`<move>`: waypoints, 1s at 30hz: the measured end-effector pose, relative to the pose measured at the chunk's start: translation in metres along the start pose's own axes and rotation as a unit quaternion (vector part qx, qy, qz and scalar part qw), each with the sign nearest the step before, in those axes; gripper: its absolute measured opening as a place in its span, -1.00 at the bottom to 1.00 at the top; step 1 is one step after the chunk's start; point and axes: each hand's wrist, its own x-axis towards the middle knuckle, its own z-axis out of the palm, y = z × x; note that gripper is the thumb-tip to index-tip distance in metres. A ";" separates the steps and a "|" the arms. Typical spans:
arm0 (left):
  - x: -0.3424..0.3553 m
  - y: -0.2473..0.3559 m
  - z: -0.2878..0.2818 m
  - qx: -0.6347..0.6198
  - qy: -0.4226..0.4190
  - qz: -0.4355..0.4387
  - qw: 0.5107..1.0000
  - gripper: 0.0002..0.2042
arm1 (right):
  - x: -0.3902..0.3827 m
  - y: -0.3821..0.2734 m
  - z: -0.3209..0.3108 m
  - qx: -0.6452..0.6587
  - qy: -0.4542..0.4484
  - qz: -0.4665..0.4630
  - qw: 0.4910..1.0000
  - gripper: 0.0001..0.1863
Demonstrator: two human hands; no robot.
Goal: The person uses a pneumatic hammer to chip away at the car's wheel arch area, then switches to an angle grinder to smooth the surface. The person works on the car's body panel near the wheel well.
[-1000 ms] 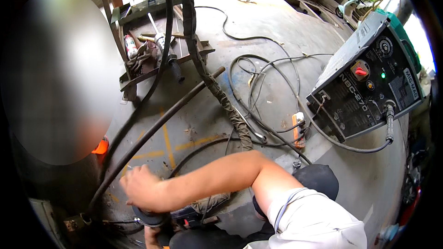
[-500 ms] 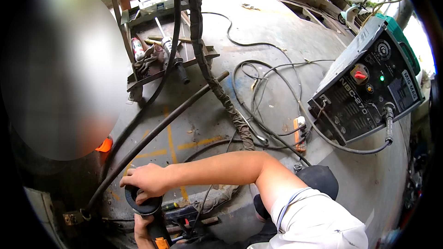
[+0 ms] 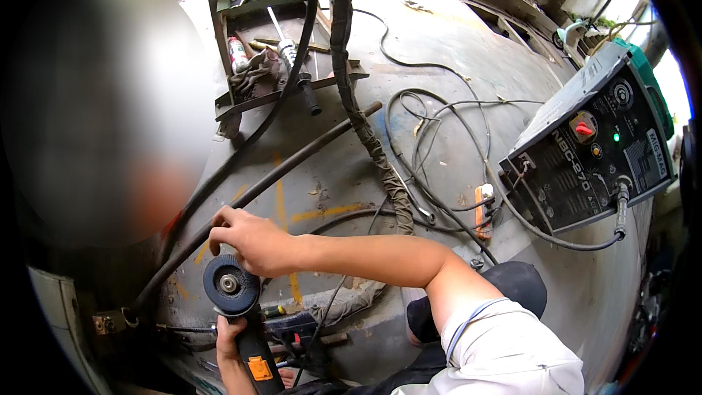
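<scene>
My left hand [image 3: 229, 338] is wrapped around the black body of an angle grinder [image 3: 252, 340], which has an orange patch on its side. The grinder's dark flap disc [image 3: 221, 300] faces up, and a metal nut shows at its centre. Just above the disc's upper edge is my right hand [image 3: 252, 243], its fingers bent loosely and holding nothing visible. Its thumb side is partly hidden. A long dark metal bar [image 3: 292, 163] slants across the floor beyond my hands.
A metal stand [image 3: 252, 106] holds gloves, a spray can and a caulking-gun-like tool. A welding machine [image 3: 585, 153] stands at right, near an orange power strip [image 3: 483, 211]. Cables [image 3: 417, 175] loop over the floor, and a wrapped hose [image 3: 365, 128] hangs in front. A blurred person is at left.
The grinder has turned so its disc face shows. My right hand has come off the disc and lifted slightly. The whole view has shifted, with the surroundings appearing farther right.
</scene>
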 end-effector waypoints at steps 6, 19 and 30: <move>-0.004 0.004 0.015 -0.048 0.006 0.012 0.999 -0.41 | -0.003 0.001 0.000 -0.011 -0.004 -0.056 0.998 -0.62; 0.001 -0.001 0.011 -0.030 -0.002 0.004 1.000 -0.42 | 0.006 0.006 0.000 0.073 -0.071 -0.065 0.993 -0.68; 0.009 -0.006 0.013 -0.027 -0.024 -0.019 0.999 -0.44 | 0.000 0.014 -0.001 0.060 -0.152 -0.062 0.985 -0.66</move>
